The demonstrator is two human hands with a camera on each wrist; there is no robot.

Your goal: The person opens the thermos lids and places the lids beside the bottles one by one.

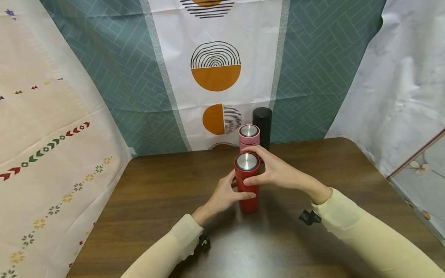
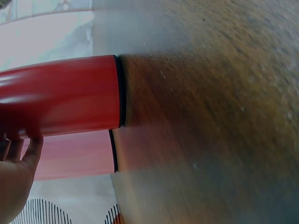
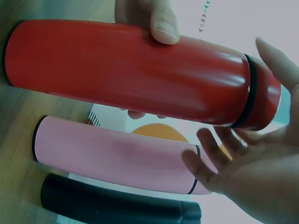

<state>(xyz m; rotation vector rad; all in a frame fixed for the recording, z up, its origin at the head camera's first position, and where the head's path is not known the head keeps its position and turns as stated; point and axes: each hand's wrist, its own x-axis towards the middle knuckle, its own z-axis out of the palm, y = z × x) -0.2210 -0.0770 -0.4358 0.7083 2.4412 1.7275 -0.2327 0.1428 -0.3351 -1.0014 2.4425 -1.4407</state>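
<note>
A red thermos flask (image 1: 248,199) with a steel-topped lid stands upright on the brown table. Around its body the left hand (image 1: 222,196) grips from the left, thumb across the front; the right wrist view also shows that thumb (image 3: 164,28) pressed on the red surface. The right hand (image 1: 278,170) is spread about the flask's lid (image 3: 266,100), its thumb on one side and fingers on the other; firm contact cannot be made out. Just behind stands a pink thermos flask (image 1: 249,139), partly hidden by the red one and the right hand.
A black thermos flask (image 1: 263,127) stands behind the pink one near the table's back edge. Patterned cloth (image 1: 215,96) hangs behind the wooden table (image 1: 167,185), and pale cloths hang to the left and right. Both sleeves carry small dark devices (image 1: 309,217) at the wrist.
</note>
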